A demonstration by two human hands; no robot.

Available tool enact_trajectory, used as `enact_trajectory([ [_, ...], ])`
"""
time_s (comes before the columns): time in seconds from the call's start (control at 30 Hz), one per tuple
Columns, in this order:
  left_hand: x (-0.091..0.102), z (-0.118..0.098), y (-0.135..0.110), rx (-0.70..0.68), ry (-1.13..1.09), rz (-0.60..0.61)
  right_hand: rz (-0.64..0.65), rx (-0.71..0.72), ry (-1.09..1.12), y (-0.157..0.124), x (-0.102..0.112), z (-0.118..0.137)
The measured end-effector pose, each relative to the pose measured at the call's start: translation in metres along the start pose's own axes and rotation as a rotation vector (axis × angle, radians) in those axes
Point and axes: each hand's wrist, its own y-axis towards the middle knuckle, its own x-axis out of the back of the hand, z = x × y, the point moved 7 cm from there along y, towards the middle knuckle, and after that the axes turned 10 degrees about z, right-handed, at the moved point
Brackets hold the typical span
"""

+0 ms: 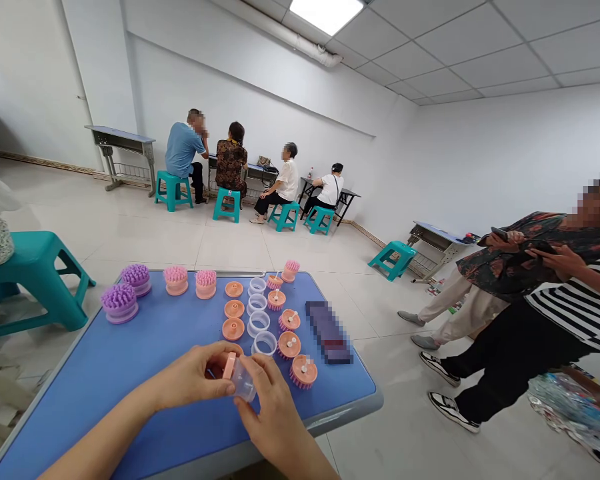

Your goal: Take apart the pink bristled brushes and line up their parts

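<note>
Two hands: left hand (193,377) and right hand (271,407), both grasping clear cup (243,381)
Cup end: pink piece (229,365)
Position: above desk (130,360), near front edge
Nearby: clear rings (264,343), pink brush heads (303,371)

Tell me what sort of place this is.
Likely a bare indoor workroom: a blue-topped table spread with round pink bristled plastic brush heads, teal plastic stools, and a grey metal-legged desk by the wall.
</note>
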Motion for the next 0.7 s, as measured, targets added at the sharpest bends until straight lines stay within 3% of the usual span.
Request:
enact_trajectory([
  [0.33, -0.008, -0.007, -0.001, -0.024, 0.15, 0.054, -0.043, -0.027, -0.12, -0.006, -0.003, 0.009],
  [0.47, -0.01, -0.005, -0.001, -0.043, 0.046, 0.087, -0.006, -0.047, -0.136, -0.01, 0.001, 0.012],
  [0.7, 0.012, -0.002, -0.005, -0.089, -0.24, -0.119, -0.17, -0.078, -0.211, -0.023, 0.016, -0.002],
])
